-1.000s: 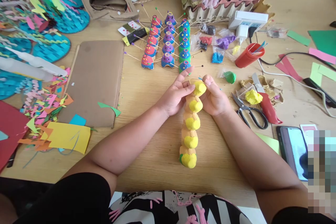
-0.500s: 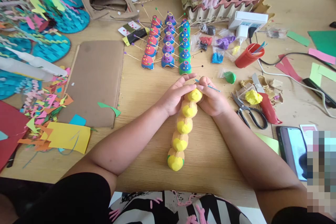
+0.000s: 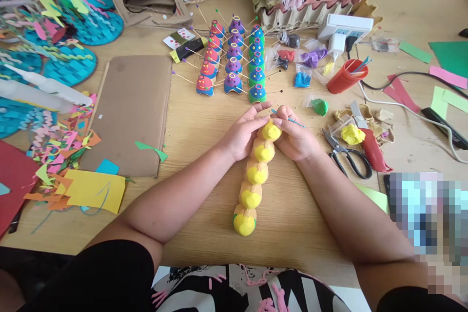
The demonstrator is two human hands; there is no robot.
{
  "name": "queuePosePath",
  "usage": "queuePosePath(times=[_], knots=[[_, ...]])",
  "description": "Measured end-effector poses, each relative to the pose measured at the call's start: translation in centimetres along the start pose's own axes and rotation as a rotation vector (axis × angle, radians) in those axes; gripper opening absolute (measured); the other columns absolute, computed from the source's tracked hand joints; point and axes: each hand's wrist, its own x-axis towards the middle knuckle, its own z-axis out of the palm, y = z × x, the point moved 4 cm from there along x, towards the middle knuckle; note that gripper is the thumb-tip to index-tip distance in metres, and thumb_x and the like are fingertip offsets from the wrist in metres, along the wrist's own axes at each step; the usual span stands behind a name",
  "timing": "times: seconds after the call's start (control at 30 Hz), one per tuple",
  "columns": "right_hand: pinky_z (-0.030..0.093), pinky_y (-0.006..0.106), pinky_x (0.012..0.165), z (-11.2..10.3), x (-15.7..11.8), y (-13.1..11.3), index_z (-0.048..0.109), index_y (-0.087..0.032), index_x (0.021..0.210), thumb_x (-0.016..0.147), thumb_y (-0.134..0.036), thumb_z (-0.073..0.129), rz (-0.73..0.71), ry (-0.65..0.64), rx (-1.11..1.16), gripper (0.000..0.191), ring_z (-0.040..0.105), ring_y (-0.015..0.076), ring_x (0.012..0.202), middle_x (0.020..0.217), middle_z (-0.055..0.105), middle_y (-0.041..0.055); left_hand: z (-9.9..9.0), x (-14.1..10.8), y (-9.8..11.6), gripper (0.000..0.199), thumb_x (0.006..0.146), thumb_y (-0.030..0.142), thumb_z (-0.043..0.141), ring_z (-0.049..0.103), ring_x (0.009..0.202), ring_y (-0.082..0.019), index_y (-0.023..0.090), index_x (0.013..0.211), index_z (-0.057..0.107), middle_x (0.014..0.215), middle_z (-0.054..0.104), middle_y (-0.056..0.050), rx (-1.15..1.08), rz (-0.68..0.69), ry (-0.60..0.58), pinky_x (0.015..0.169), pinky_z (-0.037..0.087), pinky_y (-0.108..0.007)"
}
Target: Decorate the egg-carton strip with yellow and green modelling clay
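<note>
A strip of egg-carton bumps [image 3: 257,174], capped with yellow clay, lies upright on the table between my forearms. Some green shows at the sides of its nearest bump. My left hand [image 3: 244,132] is curled round the left of the far bump, its thumb at the top and upper fingers stretched past it. My right hand [image 3: 294,137] is on the right side, thumb on the yellow clay, with a thin blue stick [image 3: 297,122] held in its bent fingers. The undersides of both hands are hidden.
Three rows of painted carton caterpillars [image 3: 233,61] stand beyond my hands. Scissors [image 3: 350,155], yellow clay [image 3: 353,134] and an orange cup [image 3: 347,77] are at the right. Cardboard [image 3: 129,116] and paper scraps [image 3: 62,156] lie left.
The hands and the strip look almost the same. The whole view has shifted very slightly, and the blurred patch at the lower right now covers the phone.
</note>
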Motion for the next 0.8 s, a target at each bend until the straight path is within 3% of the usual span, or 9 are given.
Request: queuePosePath(times=[0.27,0.47,0.8], knots=[[0.042,0.023,0.058,-0.04,-0.05,-0.04,0.045,-0.025,0.077,0.065,-0.035,0.103,0.013,0.027,-0.006,0.060,0.049,0.0092,0.063,0.069,0.051,-0.0082,-0.03,0.31,-0.25,0.039,0.094,0.017,0.076,0.072,0.077,-0.014,0.022,0.130,0.062,0.094,0.082,-0.003,0.027,0.040,-0.053,0.075,0.050,-0.026],[0.049,0.024,0.065,0.15,-0.04,-0.20,0.049,-0.025,0.081,0.063,-0.050,0.104,-0.023,0.076,0.028,0.063,0.052,0.0099,0.070,0.075,0.051,-0.0078,-0.11,0.43,0.26,0.022,0.101,0.016,0.066,0.069,0.065,-0.011,0.022,0.122,0.065,0.079,0.075,0.002,-0.072,0.002,0.025,0.062,0.049,-0.022],[0.049,0.025,0.069,0.46,-0.21,-0.35,0.047,-0.026,0.081,0.064,-0.037,0.103,-0.025,0.046,-0.009,0.060,0.055,0.0105,0.073,0.076,0.053,-0.0080,-0.33,0.55,-0.06,0.034,0.097,0.020,0.075,0.071,0.068,-0.009,0.025,0.130,0.067,0.081,0.075,0.005,-0.024,0.030,0.041,0.067,0.052,-0.019]])
